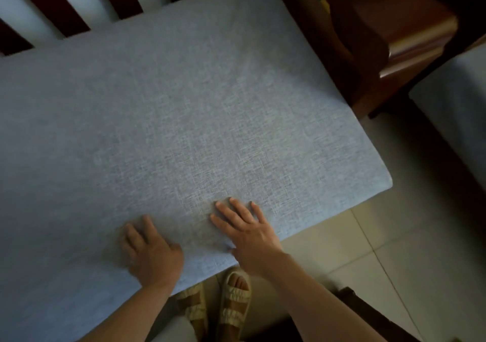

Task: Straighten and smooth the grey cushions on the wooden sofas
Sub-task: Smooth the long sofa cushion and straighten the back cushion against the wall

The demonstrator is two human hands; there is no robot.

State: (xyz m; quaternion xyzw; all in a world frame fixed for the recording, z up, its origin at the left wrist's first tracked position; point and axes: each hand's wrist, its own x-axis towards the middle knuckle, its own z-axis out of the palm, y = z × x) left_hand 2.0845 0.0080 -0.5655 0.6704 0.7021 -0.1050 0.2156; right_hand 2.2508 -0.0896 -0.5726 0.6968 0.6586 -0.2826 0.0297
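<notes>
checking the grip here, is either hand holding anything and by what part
Nothing is held. The left hand and right hand lie flat on top of the grey cushion, near its front edge, fingers spread.

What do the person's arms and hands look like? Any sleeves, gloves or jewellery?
Both forearms are bare, with no sleeves in view. The left hand and right hand wear no gloves; no rings or watch show. Nails look short and unpainted.

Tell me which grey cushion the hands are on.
The large grey cushion filling the view, under both the left hand and right hand; the other cushion at far right is untouched.
</notes>
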